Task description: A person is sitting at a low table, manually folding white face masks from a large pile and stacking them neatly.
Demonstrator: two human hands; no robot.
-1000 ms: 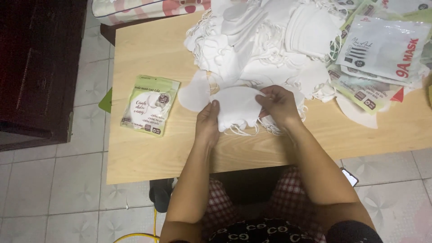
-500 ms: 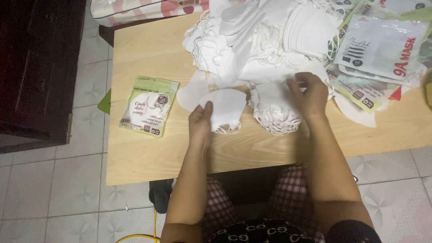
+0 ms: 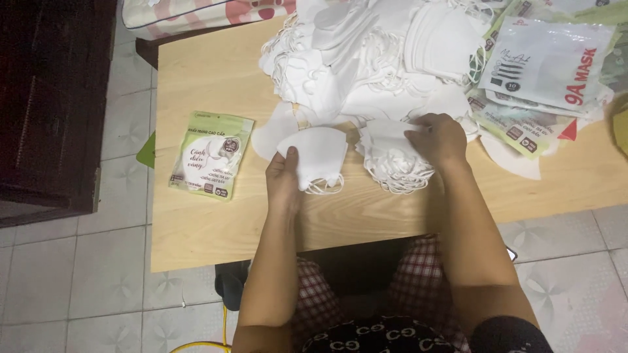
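- White fabric face masks are shown on a pale wooden table [image 3: 216,229], seen from above by the head camera.
- A single folded white mask [image 3: 320,155] is held by the left hand [image 3: 282,183]; the thumb is laid on its upper face and the fingers are hidden beneath it, so the hand is closed on the mask. Its ear loops hang at the lower edge.
- A small stack of masks [image 3: 391,163] lies just to the right of the single mask, with loops spilling toward the table edge. The right hand [image 3: 439,138] is pressed on the stack's top right, fingers curled together over it; whether the stack is gripped or only touched cannot be told.
- A large heap of loose masks [image 3: 366,59] is piled behind both hands, at the far side of the table.
- A green printed pouch [image 3: 210,155] lies flat on the table, well to the left of the left hand.
- Several printed packets [image 3: 546,65] are stacked at the right, touching the heap.
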